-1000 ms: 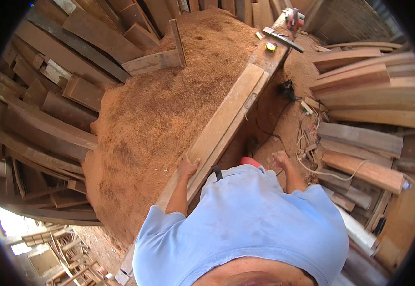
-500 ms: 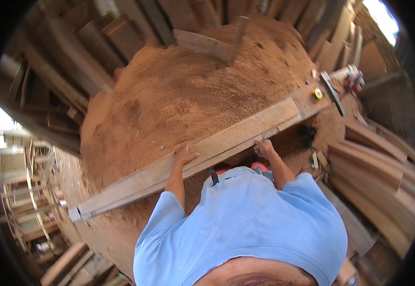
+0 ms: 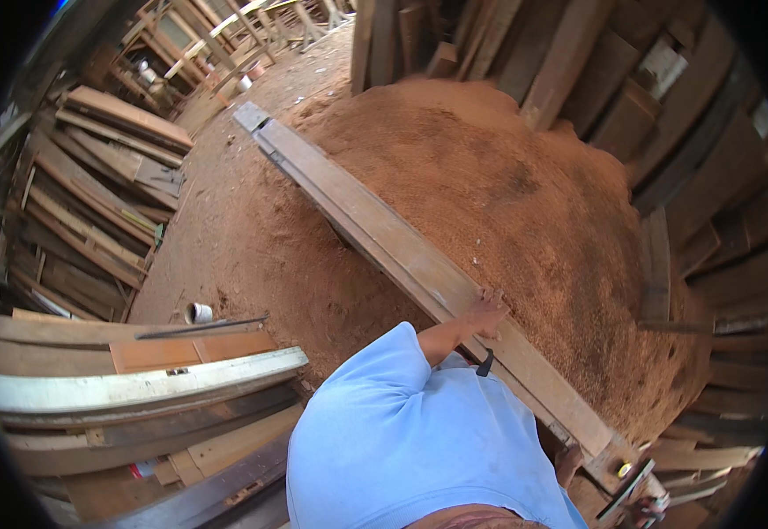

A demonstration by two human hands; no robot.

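Observation:
A long wooden board [image 3: 419, 264] lies on a longer grey-brown beam [image 3: 313, 196], which crosses the view from upper left to lower right. My left hand [image 3: 487, 314] rests on the board near its middle, fingers spread over the top. My right hand [image 3: 567, 462] is at the beam's near side by its right end, partly hidden by my shirt. Its fingers look curled, and what they hold, if anything, cannot be made out. Beyond it on the beam's end are a yellow tape measure [image 3: 624, 470], a dark straight bar [image 3: 626, 490] and a red tool [image 3: 648, 509].
A broad mound of reddish sawdust [image 3: 525, 194] rises along the beam's far side. Stacked planks [image 3: 93, 194] and a white-painted board [image 3: 146, 383] fill the left. A white cup [image 3: 198, 313] lies near them. More timber [image 3: 578, 62] leans at the back right.
My view has swung to the left, so the beam now slants the other way. My left hand remains on the board, my right hand by the beam's near side, now more hidden.

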